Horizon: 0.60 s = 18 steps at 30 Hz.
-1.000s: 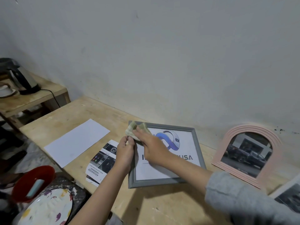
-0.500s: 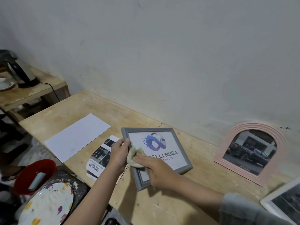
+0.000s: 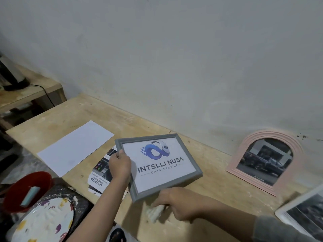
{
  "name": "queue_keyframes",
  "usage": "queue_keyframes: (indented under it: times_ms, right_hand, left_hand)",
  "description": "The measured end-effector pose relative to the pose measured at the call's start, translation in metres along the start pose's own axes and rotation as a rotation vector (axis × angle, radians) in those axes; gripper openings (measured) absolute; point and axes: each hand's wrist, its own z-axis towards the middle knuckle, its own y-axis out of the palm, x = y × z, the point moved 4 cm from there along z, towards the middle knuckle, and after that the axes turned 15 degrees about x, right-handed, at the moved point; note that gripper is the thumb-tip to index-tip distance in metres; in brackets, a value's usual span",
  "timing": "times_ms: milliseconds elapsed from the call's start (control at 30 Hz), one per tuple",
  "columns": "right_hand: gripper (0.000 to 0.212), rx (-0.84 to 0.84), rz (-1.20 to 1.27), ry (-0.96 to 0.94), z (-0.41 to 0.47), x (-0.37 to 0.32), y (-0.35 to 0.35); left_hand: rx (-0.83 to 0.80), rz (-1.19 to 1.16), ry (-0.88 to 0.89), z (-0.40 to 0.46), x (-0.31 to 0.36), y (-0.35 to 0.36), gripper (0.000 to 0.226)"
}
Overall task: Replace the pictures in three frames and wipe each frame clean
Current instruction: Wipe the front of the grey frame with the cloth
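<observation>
Here, three frames: left hand (image 3: 120, 165) grips the grey frame (image 3: 158, 166), right hand (image 3: 181, 203) clutches one cloth (image 3: 154, 213).

grey frame (image 3: 158, 165) "INTELLI NUSA", leaflet (image 3: 97, 179) "ADVANCED"

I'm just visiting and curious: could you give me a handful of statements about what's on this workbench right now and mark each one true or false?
1. The left hand holds the grey frame by its left edge. True.
2. The grey frame lies flat on the wooden table. False: it is lifted and tilted, with its shadow falling on the table below.
3. The right hand holds a crumpled cloth below the frame's near edge. True.
4. The pink arched frame is empty. False: it shows a picture of a dark vehicle.
5. A blank white sheet lies on the table to the left of the grey frame. True.
6. The red bowl stands on the table beside the pink frame. False: it sits at the far left, off the table.
</observation>
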Motion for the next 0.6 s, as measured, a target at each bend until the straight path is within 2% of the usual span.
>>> queue_keyframes:
  times_ms: [133, 233, 300, 433, 600]
  right_hand:
    - [0.054, 0.226, 0.055, 0.187, 0.022, 0.035, -0.029]
    - [0.047, 0.439, 0.078, 0.287, 0.050, 0.066, -0.056]
    - [0.044, 0.521, 0.072, 0.330, 0.075, 0.085, -0.071]
    - [0.038, 0.577, -0.048, 0.380, 0.141, 0.124, -0.084]
    - [0.032, 0.510, -0.169, 0.453, 0.231, 0.167, -0.073]
  left_hand:
    - [0.101, 0.000, 0.069, 0.037, 0.017, -0.009, 0.035]
    - [0.172, -0.010, 0.141, 0.069, 0.034, -0.021, 0.039]
    - [0.216, -0.013, 0.181, 0.095, 0.046, -0.031, 0.038]
    - [0.279, -0.005, 0.267, 0.150, 0.066, -0.051, 0.037]
    - [0.285, 0.039, 0.302, 0.217, 0.077, -0.065, 0.031]
